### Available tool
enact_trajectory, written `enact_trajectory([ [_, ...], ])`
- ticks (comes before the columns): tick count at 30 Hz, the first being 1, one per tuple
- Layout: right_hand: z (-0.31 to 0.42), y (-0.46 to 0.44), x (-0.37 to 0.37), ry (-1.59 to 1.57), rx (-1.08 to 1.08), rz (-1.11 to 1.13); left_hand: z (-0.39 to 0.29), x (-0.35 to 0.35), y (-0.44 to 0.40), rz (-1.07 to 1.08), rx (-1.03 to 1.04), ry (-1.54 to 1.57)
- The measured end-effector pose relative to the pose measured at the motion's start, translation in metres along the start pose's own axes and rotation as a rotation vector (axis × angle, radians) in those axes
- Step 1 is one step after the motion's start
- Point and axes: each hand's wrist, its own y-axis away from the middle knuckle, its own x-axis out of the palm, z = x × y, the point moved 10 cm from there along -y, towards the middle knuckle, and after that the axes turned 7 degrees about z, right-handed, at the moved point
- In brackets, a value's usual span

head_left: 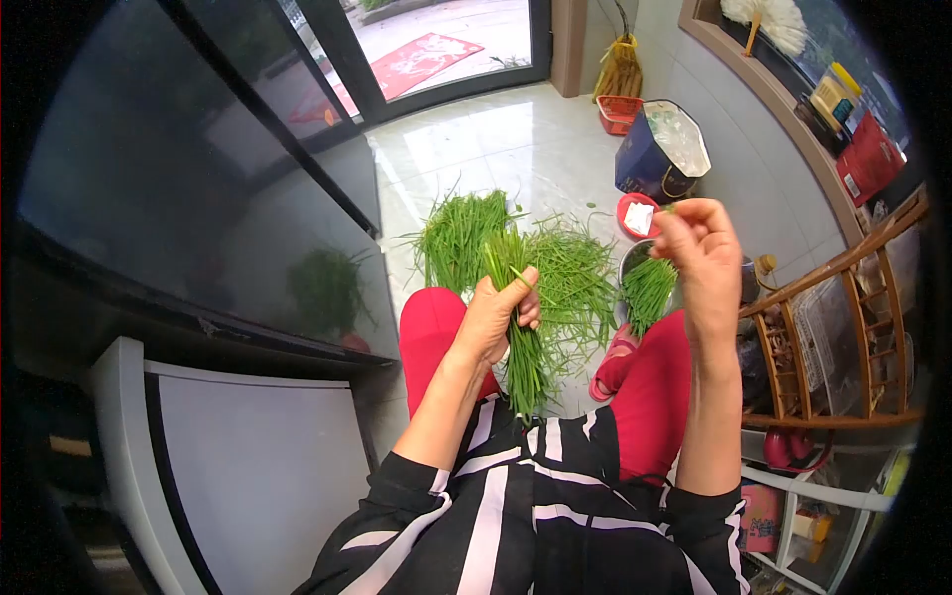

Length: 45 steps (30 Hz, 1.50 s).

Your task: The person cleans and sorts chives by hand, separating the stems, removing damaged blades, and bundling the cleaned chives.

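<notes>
clasping a bundle of green stalks (526, 362) in the left fingers (515, 292), mid-frame; holding the right fingers (700, 210) narrow, right of centre, not showing whether around anything.

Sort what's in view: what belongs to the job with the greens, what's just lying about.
Job in hand:
chive bunch in the left hand
chive piles on the floor
bowlful of chives

Apparently just lying about:
red mat outside
white feather fan
red plastic basket
wooden rack
</notes>
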Motion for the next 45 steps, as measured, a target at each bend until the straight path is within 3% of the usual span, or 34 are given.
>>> enact_trajectory([
  [3,0.008,0.013,0.028,0.661,-0.152,0.089,0.000,0.006,0.000,0.002,0.005,-0.027],
  [7,-0.001,0.031,0.076,0.635,0.022,0.251,-0.002,0.016,0.001,-0.002,0.022,-0.112],
  [15,-0.009,0.039,0.105,0.902,-0.166,0.338,0.001,0.010,0.001,-0.035,0.082,-0.258],
  [19,-0.017,0.038,0.107,0.888,-0.141,0.370,-0.002,0.014,0.003,-0.043,0.082,-0.240],
  [22,-0.031,0.034,0.101,0.713,-0.041,0.376,0.003,0.013,0.004,-0.036,0.025,-0.167],
  [24,-0.066,0.032,0.092,0.247,0.210,0.415,0.007,0.022,0.002,0.060,-0.005,-0.037],
  [25,-0.070,0.032,0.090,0.248,0.210,0.415,0.006,0.024,0.002,0.060,-0.004,-0.036],
  [27,-0.081,0.036,0.096,-0.179,0.328,0.444,0.004,0.026,0.003,0.027,-0.042,-0.060],
  [31,-0.075,0.038,0.095,-0.424,0.388,0.407,0.005,0.030,-0.001,0.151,-0.047,-0.084],
  [33,-0.059,0.026,0.075,-0.778,0.273,0.235,0.007,0.022,-0.002,0.092,-0.063,0.067],
  [34,-0.049,0.021,0.067,-0.763,0.217,0.269,0.005,0.020,-0.001,0.085,-0.060,0.058],
  [37,-0.047,0.007,0.030,-0.213,0.195,0.178,0.003,0.016,0.000,0.082,-0.043,0.144],
  [38,-0.049,0.007,0.026,-0.212,0.195,0.178,0.002,0.016,-0.001,0.123,-0.051,0.178],
  [40,-0.046,0.007,0.012,0.363,0.170,0.127,0.001,0.017,-0.002,0.128,-0.037,0.224],
  [41,-0.052,0.009,0.008,0.364,0.170,0.130,-0.001,0.016,-0.003,0.130,-0.023,0.268],
  [43,-0.036,0.017,0.016,0.873,-0.167,0.147,-0.004,0.016,-0.007,0.209,0.012,0.276],
  [45,-0.031,0.025,0.023,0.812,-0.134,0.161,-0.011,0.009,-0.009,0.134,0.075,0.255],
])
